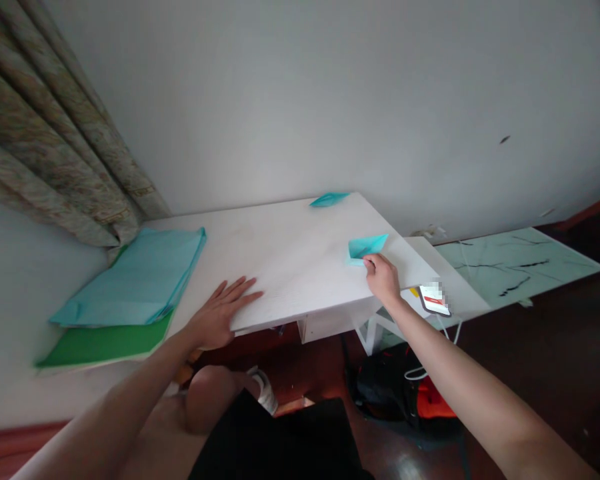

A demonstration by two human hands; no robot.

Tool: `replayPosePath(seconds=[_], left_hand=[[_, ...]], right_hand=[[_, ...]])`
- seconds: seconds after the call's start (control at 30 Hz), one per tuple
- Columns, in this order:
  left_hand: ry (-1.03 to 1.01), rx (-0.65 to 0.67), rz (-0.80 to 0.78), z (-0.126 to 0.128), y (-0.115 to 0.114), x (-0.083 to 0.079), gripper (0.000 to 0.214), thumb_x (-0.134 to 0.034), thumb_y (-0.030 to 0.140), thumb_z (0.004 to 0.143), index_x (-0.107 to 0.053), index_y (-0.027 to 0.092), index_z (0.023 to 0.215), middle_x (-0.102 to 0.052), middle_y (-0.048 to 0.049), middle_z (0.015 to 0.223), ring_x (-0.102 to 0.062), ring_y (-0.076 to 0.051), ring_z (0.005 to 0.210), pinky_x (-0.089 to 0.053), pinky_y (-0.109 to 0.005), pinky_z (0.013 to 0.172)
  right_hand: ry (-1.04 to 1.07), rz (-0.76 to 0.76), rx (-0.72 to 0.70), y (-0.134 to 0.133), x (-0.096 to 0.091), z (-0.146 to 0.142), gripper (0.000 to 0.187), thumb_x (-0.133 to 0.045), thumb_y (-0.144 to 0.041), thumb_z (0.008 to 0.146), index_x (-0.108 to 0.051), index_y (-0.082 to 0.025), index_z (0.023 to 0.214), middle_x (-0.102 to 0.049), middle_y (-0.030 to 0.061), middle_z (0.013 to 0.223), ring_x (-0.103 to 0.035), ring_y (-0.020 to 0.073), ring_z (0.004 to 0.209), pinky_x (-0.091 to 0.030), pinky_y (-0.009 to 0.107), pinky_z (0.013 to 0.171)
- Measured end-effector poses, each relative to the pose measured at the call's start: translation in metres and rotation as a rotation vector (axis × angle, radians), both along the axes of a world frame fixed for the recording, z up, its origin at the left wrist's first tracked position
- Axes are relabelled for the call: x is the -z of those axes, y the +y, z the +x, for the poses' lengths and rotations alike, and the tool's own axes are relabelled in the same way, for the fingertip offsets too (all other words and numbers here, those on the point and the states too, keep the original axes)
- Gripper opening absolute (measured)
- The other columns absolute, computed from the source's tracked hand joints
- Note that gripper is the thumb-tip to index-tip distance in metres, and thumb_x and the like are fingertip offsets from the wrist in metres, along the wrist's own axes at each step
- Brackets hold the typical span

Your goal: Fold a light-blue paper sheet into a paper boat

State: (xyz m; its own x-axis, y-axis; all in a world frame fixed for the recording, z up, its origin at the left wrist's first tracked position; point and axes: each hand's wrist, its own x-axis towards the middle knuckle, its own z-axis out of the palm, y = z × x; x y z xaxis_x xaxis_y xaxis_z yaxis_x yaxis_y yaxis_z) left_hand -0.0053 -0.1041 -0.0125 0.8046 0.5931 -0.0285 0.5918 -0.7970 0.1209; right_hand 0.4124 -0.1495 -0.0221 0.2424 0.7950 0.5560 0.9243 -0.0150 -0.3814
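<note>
On the white desk top, in the head view, the right hand is grasping the near edge of a teal folded paper, with its fingers curling over the paper. This paper is lying on the desk near the right edge, at 12 o'clock from the right hand. A teal paper boat is resting at the far edge of the desk, at 11 o'clock from the same hand and well apart from it. The left hand is open and released, pressing palm-down at the near edge of the desk with its fingers spread, and is holding nothing. At 9 o'clock from the left hand, a stack of light blue paper is lying on a green sheet. A smartphone with a partly obscured screen is lying at 4 o'clock from the right hand, just beside the desk corner, and a white cable is trailing down from it. A black and orange backpack is sitting on the floor at 6 o'clock from the right hand. A patterned curtain is hanging at 10 o'clock in the view.
</note>
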Motion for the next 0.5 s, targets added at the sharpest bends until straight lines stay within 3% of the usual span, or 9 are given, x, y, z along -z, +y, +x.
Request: replayPosePath(seconds=[0.5], left_hand=[[0.017,0.021,0.066,0.0008,0.0016,0.0028,0.102,-0.046,0.002,0.051,-0.018,0.029,0.145,-0.007,-0.0003,0.156,-0.004,-0.021,0.142,-0.007,-0.049,0.113]], right_hand=[[-0.008,0.096,-0.034,-0.0057,0.0008,-0.0098,0.021,-0.041,-0.023,0.091,-0.062,-0.019,0.089,-0.065,0.0079,0.089,-0.059,0.0220,0.084,-0.043,0.031,0.076]])
